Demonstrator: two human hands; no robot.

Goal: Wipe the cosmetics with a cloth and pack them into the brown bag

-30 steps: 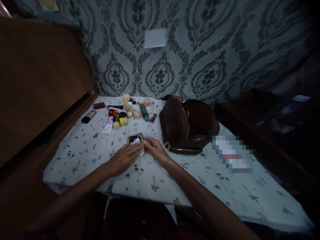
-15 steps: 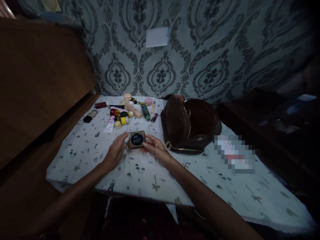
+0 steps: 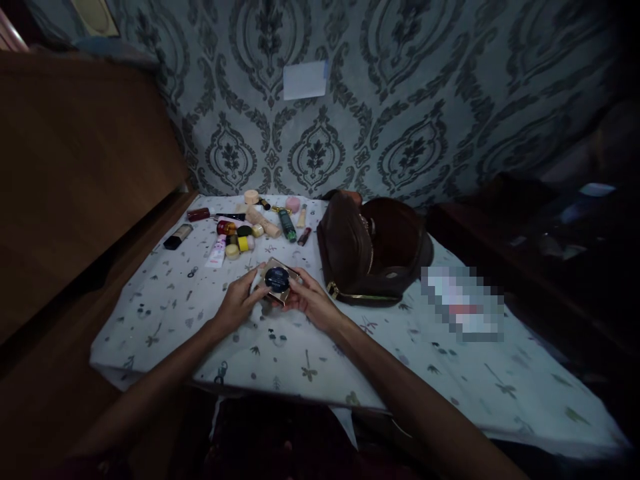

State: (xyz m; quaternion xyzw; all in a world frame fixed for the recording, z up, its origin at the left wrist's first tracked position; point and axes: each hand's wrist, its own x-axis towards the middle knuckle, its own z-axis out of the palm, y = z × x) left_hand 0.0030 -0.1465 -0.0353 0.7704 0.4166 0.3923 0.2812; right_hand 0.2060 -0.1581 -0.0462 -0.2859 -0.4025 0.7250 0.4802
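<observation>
Between my hands, a little above the tablecloth, is a square gold makeup compact with a round black label, tilted toward me. My right hand is closed on its right edge, thumb on top and fingers below. On the left side, my left hand grips it with the thumb on the lid's edge. Something whitish shows just under the left fingers; I cannot tell if it is cloth or tablecloth. An unzipped brown leather bag stands to the right of my hands.
Several cosmetics lie behind my hands: a green tube, a pink-and-white tube, a yellow-banded jar, a foundation bottle. A blurred-out item lies right of the bag. A wooden cabinet borders the table's left side.
The compact has turned and tipped in my hands. My left thumb has come onto its edge, and the right hand has shifted its hold slightly.
</observation>
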